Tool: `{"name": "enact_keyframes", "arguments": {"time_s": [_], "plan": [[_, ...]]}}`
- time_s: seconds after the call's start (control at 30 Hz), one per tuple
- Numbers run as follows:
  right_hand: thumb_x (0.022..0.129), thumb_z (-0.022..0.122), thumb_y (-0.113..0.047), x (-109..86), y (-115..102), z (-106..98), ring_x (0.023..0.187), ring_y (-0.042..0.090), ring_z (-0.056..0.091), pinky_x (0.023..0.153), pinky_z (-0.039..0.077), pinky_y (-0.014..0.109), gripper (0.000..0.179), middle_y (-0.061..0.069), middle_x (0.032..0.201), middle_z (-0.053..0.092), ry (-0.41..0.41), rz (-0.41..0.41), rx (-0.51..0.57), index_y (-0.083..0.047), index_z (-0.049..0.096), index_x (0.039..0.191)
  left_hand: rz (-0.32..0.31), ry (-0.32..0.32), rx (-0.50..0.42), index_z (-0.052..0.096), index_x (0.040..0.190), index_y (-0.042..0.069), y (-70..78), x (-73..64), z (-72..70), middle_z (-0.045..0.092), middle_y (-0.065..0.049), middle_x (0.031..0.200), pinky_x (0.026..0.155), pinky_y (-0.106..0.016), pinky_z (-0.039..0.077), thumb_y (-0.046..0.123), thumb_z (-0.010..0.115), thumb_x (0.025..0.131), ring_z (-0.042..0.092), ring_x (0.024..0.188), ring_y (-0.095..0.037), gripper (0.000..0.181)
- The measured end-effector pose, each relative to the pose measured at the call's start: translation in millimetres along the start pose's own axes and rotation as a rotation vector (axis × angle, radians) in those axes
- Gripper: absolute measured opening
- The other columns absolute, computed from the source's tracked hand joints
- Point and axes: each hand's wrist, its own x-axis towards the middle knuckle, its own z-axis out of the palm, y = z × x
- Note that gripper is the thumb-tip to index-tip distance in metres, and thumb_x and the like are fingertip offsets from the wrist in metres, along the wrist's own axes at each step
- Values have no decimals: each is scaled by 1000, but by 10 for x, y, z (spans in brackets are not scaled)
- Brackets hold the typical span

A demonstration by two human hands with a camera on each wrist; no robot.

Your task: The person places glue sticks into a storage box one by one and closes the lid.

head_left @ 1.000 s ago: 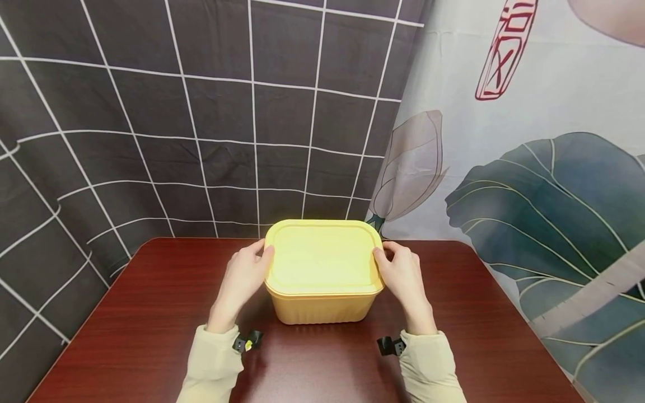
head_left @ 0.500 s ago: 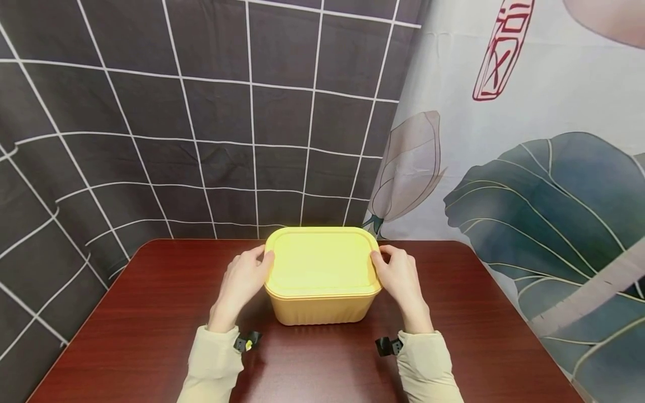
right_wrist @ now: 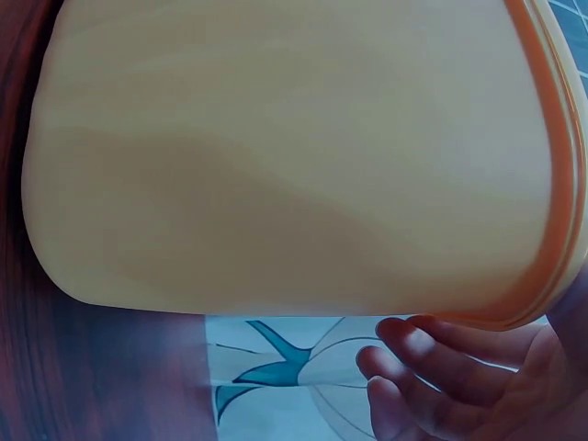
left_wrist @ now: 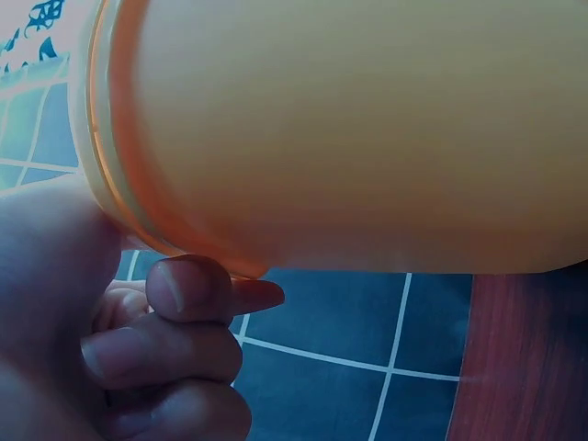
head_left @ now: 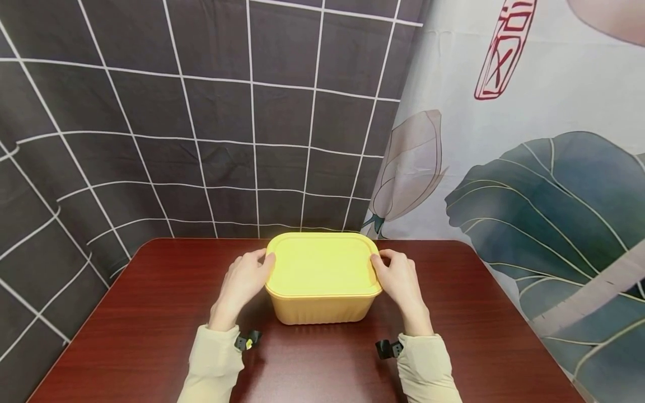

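Note:
A yellow plastic box with rounded corners stands on the table, covered by a yellow lid. My left hand grips the left side of the rim, its thumb on the lid's edge. On the opposite side, my right hand holds the rim in the same way. The left wrist view shows curled fingers under the rim, beside the box wall. Bent fingers also lie by the rim in the right wrist view. The box's inside is hidden.
The dark red wooden table has its far edge just behind the box. A dark cloth with a white grid hangs behind it. To the right hangs a pale cloth with leaf and flower prints. Black straps sit at both wrists.
The lid's far edge has come down, while its near edge has stayed at about the same height. Both hands have kept hold of the rim and barely moved.

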Motion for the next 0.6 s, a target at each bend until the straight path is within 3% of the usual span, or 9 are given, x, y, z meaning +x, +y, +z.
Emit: {"name": "enact_keyframes", "arguments": {"time_s": [0.2, 0.6], "plan": [[98, 57, -26, -3, 9, 8, 94, 31, 62, 81, 53, 46, 35, 20, 110, 68, -3, 8, 4, 0, 67, 119, 11, -9, -5, 59, 134, 6, 0, -15, -6, 71, -6, 95, 67, -38, 49, 39, 46, 100, 60, 76, -21, 50], [99, 54, -31, 25, 78, 15, 95, 30, 62, 85, 53, 46, 39, 18, 115, 66, -57, 27, 37, -3, 64, 125, 6, -28, -26, 60, 131, 4, -17, -7, 10, 70, -5, 92, 70, -38, 49, 36, 47, 99, 61, 76, -20, 47]]}}
